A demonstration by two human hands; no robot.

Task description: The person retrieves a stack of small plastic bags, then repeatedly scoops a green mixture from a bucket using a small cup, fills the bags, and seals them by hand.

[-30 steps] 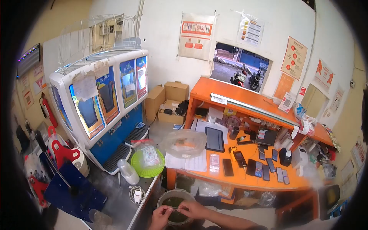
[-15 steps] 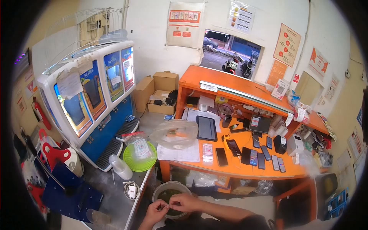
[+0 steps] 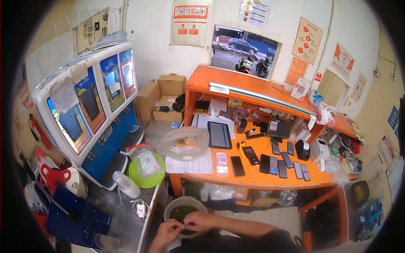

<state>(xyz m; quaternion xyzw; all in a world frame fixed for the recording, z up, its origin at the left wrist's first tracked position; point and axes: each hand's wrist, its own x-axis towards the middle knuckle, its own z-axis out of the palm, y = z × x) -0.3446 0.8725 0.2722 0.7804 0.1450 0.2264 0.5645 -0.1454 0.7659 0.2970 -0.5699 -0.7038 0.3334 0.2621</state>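
Observation:
My left hand (image 3: 169,231) and my right hand (image 3: 199,221) meet fingertip to fingertip over a round, translucent bucket (image 3: 167,207). Both are closed in a pinch. Something tiny and pale sits between the fingertips, too small to name. Inside the bucket lies a dark green mass (image 3: 182,212), partly covered by my hands and forearm.
Left of me, a grey counter carries a drink dispenser (image 3: 95,99), a green lidded basket (image 3: 157,179), a clear plastic cup stack (image 3: 126,184) and a white charger (image 3: 141,210). Ahead, an orange desk (image 3: 270,187) holds several phones, a tablet (image 3: 219,135) and a plastic bag (image 3: 185,141).
The whole view has shifted, with the room's things sitting slightly further left and up. My hands remain pinched together over the bucket. Outside the window, a car has come into sight.

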